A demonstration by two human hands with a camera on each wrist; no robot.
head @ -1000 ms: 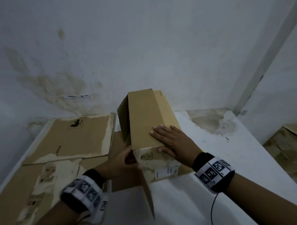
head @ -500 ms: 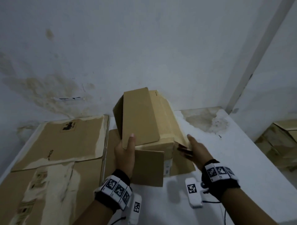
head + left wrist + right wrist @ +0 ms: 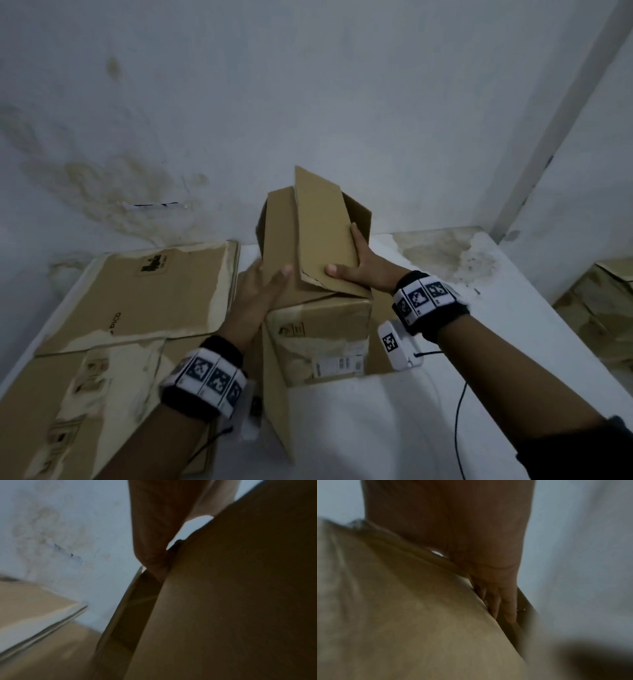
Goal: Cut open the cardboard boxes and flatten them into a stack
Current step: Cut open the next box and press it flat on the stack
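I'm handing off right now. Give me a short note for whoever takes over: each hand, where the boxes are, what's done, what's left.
Left hand: grips the left side of the upright brown cardboard box.
Right hand: holds the box's raised top flap, thumb on top, fingers under its right edge.
Box: stands on the white table, top flaps open, near bottom flap splayed out, not collapsed.
Done: flattened brown cardboard sheets lie at the left.
Left: collapse this box and lay it on those sheets.

Stained white wall point(image 3: 308, 102), white table point(image 3: 513, 325)
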